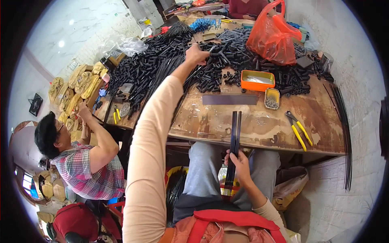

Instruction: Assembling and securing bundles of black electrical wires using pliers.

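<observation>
The right hand [241, 164] clasps slim, straight black rods [234, 137] above the lap [204, 170] (probably light, springy, slick; best held mid-length); the left hand [197, 55] nears heaped black tubes [221, 60], its grip unclear

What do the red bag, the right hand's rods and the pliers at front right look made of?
Bag: thin, glossy plastic, judging by its translucent creases. Rods: black, with a faint sheen; coated metal or plastic, can't tell. Pliers: likely steel, from the dark head; smooth yellow grips look plastic.

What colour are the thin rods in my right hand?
The thin rods are black, showing best in the head view.
</observation>
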`<state>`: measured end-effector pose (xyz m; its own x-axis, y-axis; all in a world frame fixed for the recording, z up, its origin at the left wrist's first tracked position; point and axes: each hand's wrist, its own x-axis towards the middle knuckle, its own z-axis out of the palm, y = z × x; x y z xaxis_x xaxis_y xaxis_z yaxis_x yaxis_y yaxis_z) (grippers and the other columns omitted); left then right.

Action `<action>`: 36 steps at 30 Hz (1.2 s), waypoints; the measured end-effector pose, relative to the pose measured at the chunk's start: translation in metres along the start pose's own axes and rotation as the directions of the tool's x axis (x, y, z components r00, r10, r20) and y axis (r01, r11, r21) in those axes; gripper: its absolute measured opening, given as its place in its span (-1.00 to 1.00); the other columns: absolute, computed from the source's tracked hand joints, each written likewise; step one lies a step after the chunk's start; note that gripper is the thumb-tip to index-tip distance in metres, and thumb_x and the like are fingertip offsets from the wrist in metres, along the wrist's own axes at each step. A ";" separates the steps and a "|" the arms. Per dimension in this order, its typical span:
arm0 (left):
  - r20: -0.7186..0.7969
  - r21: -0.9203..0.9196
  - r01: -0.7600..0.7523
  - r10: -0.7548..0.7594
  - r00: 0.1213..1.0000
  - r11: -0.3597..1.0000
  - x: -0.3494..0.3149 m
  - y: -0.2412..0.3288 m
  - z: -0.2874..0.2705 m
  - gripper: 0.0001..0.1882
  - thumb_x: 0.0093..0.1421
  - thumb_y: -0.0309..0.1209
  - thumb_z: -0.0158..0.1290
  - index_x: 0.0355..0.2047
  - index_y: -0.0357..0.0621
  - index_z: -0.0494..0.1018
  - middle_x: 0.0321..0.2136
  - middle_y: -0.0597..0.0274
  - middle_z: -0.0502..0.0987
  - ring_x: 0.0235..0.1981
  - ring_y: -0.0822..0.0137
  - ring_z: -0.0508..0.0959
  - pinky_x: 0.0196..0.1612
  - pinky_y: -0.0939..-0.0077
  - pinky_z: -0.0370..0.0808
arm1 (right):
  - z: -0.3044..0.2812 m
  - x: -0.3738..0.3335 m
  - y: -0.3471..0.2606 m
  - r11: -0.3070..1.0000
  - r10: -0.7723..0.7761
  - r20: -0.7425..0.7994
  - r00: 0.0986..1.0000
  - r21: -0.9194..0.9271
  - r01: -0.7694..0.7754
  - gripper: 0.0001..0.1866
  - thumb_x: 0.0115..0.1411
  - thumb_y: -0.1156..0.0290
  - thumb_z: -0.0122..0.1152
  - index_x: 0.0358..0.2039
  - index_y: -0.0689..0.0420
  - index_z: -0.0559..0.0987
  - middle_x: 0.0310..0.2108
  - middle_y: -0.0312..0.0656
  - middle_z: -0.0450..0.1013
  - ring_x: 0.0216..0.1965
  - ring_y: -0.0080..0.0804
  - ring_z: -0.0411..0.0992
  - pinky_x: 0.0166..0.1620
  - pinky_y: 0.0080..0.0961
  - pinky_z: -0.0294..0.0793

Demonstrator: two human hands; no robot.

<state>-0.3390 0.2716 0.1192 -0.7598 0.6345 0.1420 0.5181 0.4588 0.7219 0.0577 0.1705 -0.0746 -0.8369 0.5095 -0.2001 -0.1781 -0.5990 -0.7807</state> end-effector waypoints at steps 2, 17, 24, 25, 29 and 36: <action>0.170 -0.262 0.051 -0.006 0.985 0.964 -0.014 -0.014 -0.025 -0.76 -0.07 -0.52 0.20 -0.37 -0.40 0.49 -0.57 0.15 0.54 -0.51 0.33 0.63 -0.39 0.48 0.62 | 0.001 0.003 0.003 1.000 -0.015 0.037 0.999 -0.026 0.016 -0.79 0.28 0.41 0.04 -0.13 0.25 0.46 -0.40 -0.23 0.46 -0.40 -0.53 0.44 -0.27 -0.60 0.45; 0.120 0.246 -0.289 0.267 0.956 0.925 -0.037 -0.012 0.097 -0.68 -0.12 -0.26 0.23 -0.31 -0.05 0.57 -0.38 0.05 0.60 -0.28 0.09 0.60 -0.22 0.28 0.51 | 0.001 0.004 -0.002 0.994 0.001 0.050 0.999 -0.113 0.005 -0.77 0.28 0.41 0.03 -0.12 0.27 0.44 -0.39 -0.21 0.46 -0.37 -0.50 0.44 -0.22 -0.57 0.44; 0.413 0.487 -0.377 0.173 0.894 0.788 0.023 0.002 0.129 -0.60 -0.20 -0.29 0.35 -0.30 -0.12 0.58 -0.25 -0.02 0.58 -0.19 0.00 0.58 -0.13 0.19 0.53 | 0.001 0.000 -0.014 0.996 0.085 0.076 0.994 -0.025 -0.083 -0.76 0.29 0.40 0.03 -0.10 0.26 0.44 -0.37 -0.23 0.45 -0.36 -0.52 0.43 -0.21 -0.57 0.44; 0.418 0.489 -0.382 0.174 0.892 0.784 0.023 0.005 0.131 -0.60 -0.20 -0.29 0.35 -0.30 -0.12 0.58 -0.25 -0.02 0.58 -0.19 0.00 0.58 -0.13 0.19 0.53 | -0.001 0.001 -0.013 0.997 0.082 0.074 0.994 -0.019 -0.081 -0.76 0.29 0.40 0.03 -0.10 0.26 0.44 -0.37 -0.23 0.45 -0.36 -0.52 0.43 -0.21 -0.57 0.44; 0.390 0.595 -0.481 0.293 0.873 0.644 0.012 0.008 0.115 -0.66 -0.13 -0.28 0.27 -0.36 -0.24 0.56 -0.38 -0.09 0.59 -0.33 0.04 0.62 -0.27 0.21 0.58 | 0.002 -0.001 -0.009 0.997 0.080 0.087 0.993 -0.005 -0.080 -0.76 0.30 0.39 0.03 -0.10 0.27 0.44 -0.36 -0.23 0.45 -0.36 -0.52 0.43 -0.21 -0.58 0.45; 0.390 -0.470 0.135 0.069 0.918 0.872 -0.027 -0.012 0.018 -0.76 0.11 -0.49 0.13 -0.34 -0.51 0.43 -0.44 -0.13 0.56 -0.43 0.07 0.65 -0.38 0.33 0.67 | 0.005 -0.003 -0.001 0.998 -0.029 0.048 0.998 -0.054 0.031 -0.78 0.30 0.39 0.02 -0.12 0.24 0.44 -0.40 -0.23 0.45 -0.39 -0.54 0.43 -0.26 -0.58 0.46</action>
<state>-0.3173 0.2605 0.0944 -0.5085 0.8569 -0.0843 0.1648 0.1930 0.9673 0.0576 0.1660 -0.0701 -0.8554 0.4962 -0.1489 -0.1758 -0.5484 -0.8176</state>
